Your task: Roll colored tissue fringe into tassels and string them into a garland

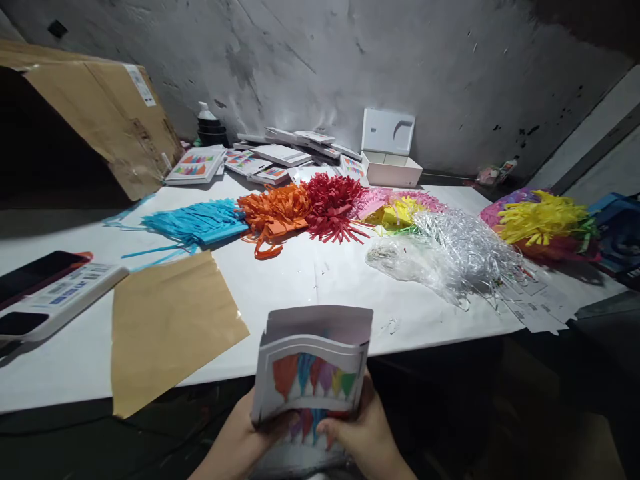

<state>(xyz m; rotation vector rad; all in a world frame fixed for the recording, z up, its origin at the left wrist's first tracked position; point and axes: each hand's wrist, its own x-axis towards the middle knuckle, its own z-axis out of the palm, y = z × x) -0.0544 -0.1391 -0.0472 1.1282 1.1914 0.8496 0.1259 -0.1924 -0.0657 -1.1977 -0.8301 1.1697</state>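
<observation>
A white printed pouch (320, 347) with pictures of colourful tassels stands upright in front of the table edge, its top gaping. My left hand (255, 427) is closed on its lower left side, the thumb across the front. On the lower right side, my right hand (357, 420) grips it too, thumb on the front. Fingers behind the pouch are hidden, and what is inside cannot be made out. Beyond it lie bundles of cut paper fringe: blue (195, 221), orange (277, 208) and red (334, 205).
Silver tinsel (450, 243) in clear plastic lies right of centre, with yellow fringe (545, 219) beyond. A brown paper sheet (173, 327) overhangs the front edge. Flat printed packs (280, 155), an open white box (393, 170) and a large carton (100, 113) stand at the back.
</observation>
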